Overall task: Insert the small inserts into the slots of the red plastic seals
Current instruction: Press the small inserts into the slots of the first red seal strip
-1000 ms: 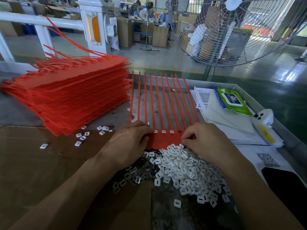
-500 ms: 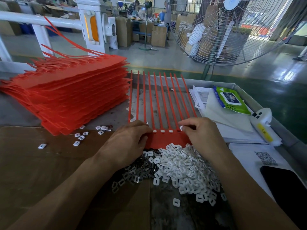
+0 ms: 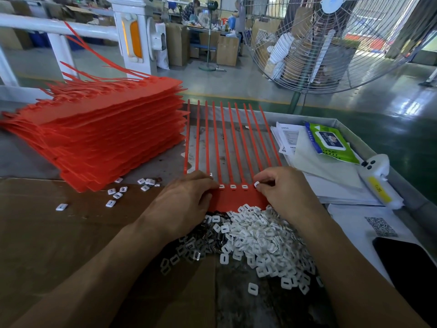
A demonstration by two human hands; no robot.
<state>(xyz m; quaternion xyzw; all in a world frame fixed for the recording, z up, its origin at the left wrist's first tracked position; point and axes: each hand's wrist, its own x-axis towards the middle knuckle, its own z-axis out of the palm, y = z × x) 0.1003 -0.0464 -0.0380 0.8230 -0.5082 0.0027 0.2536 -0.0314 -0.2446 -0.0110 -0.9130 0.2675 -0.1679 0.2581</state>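
Our right hand (image 3: 286,192) pinches a white insert (image 3: 256,185) at a slot on the red seal strip (image 3: 236,197); three neighbouring slots look filled. Our left hand (image 3: 186,204) presses the strip flat, fingers together. A tall stack of seals (image 3: 99,143) remains.

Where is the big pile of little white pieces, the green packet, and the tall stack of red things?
Pile of white inserts (image 3: 260,240), head view, middle of the heap.
Green packet (image 3: 331,143), head view, its white label.
Stack of red seals (image 3: 106,143), head view, front side of the stack.
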